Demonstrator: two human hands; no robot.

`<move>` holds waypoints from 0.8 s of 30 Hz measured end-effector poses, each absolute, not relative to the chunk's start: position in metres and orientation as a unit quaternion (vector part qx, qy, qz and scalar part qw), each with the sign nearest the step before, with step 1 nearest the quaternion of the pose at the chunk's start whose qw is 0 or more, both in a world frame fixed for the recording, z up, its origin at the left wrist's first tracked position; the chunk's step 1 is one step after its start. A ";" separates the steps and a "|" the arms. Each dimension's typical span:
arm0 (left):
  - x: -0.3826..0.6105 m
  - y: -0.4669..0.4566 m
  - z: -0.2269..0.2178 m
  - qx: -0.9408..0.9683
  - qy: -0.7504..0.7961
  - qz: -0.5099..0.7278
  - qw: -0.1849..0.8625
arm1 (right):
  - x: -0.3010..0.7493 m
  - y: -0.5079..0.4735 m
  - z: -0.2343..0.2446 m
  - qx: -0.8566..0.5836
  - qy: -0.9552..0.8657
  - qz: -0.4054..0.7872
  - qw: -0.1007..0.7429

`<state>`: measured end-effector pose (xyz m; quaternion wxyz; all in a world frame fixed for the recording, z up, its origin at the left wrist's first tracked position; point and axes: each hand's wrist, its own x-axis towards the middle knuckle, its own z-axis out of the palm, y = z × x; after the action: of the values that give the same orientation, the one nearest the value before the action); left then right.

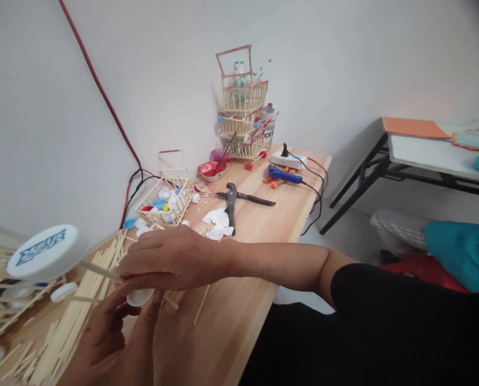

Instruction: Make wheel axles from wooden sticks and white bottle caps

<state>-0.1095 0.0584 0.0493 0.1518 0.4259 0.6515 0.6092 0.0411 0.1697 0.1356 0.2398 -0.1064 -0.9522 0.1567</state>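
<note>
Nearest the camera, the left hand (106, 335) rises from the lower edge, its fingers (122, 310) curled up around a small round white plastic bottle cap (140, 296) and touching it from below. Just above, the right hand (171, 257) reaches across, its fingers closed on a thin pale wooden stick (98, 271) that carries one large white round lid with blue lettering (46, 252) at its far end. Both hands work over a light wooden surface (231, 321) strewn with loose wooden sticks (74, 316). Farther on stands one small stick-built cart (167, 201) filled with coloured caps, then one pair of black pliers (233, 201) beside crumpled white paper (219, 222). Beyond lie one blue glue gun (283, 174) and one white power strip (290, 159). Against the wall, three stick carts (244, 115) are stacked.
</note>
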 end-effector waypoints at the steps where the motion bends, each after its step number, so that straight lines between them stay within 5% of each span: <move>1: -0.110 0.058 0.049 0.429 0.652 0.606 0.153 | 0.041 0.170 0.136 -0.111 -0.952 0.157 0.238; 24: -0.112 0.056 0.049 0.452 0.667 0.577 0.134 | 0.040 0.171 0.133 -0.102 -0.949 0.153 0.255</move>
<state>-0.1122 0.0558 0.0492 0.1341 0.4516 0.6673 0.5768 0.0397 0.1709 0.1330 0.2552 -0.1024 -0.9492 0.1531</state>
